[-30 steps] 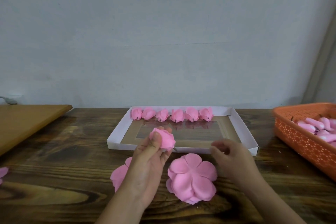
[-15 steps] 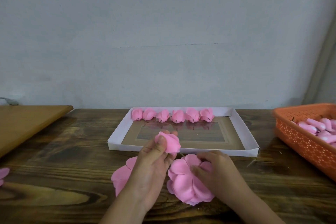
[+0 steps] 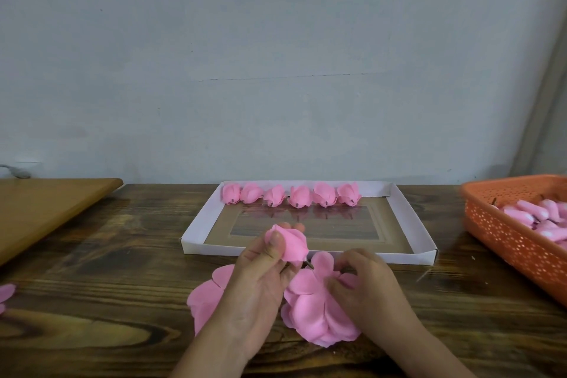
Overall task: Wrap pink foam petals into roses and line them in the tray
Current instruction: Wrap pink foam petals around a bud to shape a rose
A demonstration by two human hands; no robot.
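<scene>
My left hand (image 3: 260,276) grips a half-wrapped pink foam rose (image 3: 290,243) just in front of the tray, its short stem poking out to the lower right. My right hand (image 3: 365,285) rests on a stack of flat pink petal pieces (image 3: 310,310) on the table, fingertips pinching at the top sheet. Another flat petal piece (image 3: 205,298) lies partly under my left wrist. The white tray (image 3: 196,233) holds several finished roses (image 3: 290,195) in a row along its far wall.
An orange perforated basket (image 3: 503,230) with pink foam buds stands at the right. A wooden board (image 3: 43,212) lies at the left. A stray pink petal (image 3: 4,293) sits at the table's left edge. A grey wall stands behind the table.
My right hand came down from the tray's front wall onto the petal stack. My left hand shifted the rose slightly right.
</scene>
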